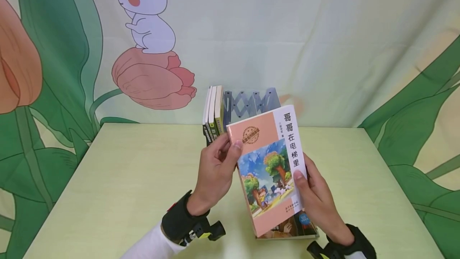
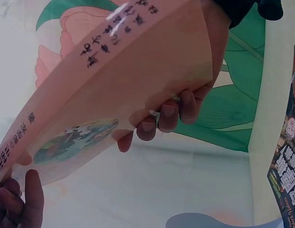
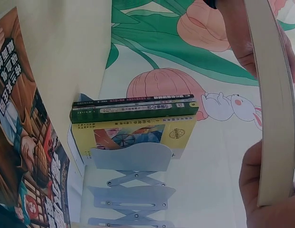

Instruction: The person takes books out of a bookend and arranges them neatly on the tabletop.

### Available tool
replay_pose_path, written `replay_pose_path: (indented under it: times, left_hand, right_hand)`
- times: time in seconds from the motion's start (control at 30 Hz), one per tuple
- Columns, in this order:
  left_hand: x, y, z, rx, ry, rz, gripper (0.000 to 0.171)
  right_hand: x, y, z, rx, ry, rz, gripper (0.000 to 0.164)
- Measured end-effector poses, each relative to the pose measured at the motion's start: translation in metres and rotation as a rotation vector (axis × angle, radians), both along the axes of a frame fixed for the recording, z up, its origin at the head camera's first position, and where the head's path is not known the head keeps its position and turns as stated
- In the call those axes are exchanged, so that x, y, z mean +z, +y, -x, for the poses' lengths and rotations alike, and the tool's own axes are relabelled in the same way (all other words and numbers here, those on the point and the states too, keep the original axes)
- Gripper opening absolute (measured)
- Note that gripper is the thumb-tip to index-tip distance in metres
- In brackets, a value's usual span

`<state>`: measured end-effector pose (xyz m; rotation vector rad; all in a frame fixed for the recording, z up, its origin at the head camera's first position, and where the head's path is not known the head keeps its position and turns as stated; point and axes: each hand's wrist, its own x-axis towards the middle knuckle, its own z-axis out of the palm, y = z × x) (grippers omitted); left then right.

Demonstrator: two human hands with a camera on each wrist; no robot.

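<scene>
Both hands hold a pink and white paperback book (image 1: 264,131), tilted, with its illustrated cover facing up in the head view. My left hand (image 1: 215,171) pinches its upper left edge, the thumb at the cover's side. On the right edge my right hand (image 1: 320,199) grips it, thumb on the cover and other fingers behind. In the right wrist view the held book (image 3: 273,109) shows its page edges. Beneath it on the table lies a dark-covered book (image 1: 287,229), mostly hidden in the head view; its brown illustrated cover (image 3: 23,128) shows in the right wrist view.
Several books (image 1: 215,109) stand upright at the back of the table (image 1: 143,171), beside a grey-blue expanding bookend (image 1: 248,105) with criss-cross bars. Behind them hangs a backdrop (image 1: 233,31) printed with flowers and a rabbit.
</scene>
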<state>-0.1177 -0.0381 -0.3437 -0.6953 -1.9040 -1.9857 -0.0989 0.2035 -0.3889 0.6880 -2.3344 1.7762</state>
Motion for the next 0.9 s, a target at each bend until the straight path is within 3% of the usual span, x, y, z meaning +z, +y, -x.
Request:
replay_pose_path:
  times: [0.23,0.47,0.73,0.9]
  left_hand:
    - [-0.001,0.003,-0.002,-0.042,-0.020,-0.016,0.036]
    - [-0.010,0.007,-0.004,-0.040,-0.009,0.104,0.050]
    - [-0.029,0.014,-0.013,-0.118,-0.101,0.183,0.063]
    - [-0.037,0.019,-0.015,-0.121,-0.151,0.208,0.062]
  right_hand:
    - [-0.001,0.001,-0.002,-0.029,0.076,0.024,0.054]
    - [-0.003,0.003,-0.003,-0.058,0.099,0.060,0.053]
    - [-0.004,0.007,-0.003,-0.109,0.132,0.090,0.053]
    - [-0.006,0.010,-0.003,-0.139,0.114,0.079,0.053]
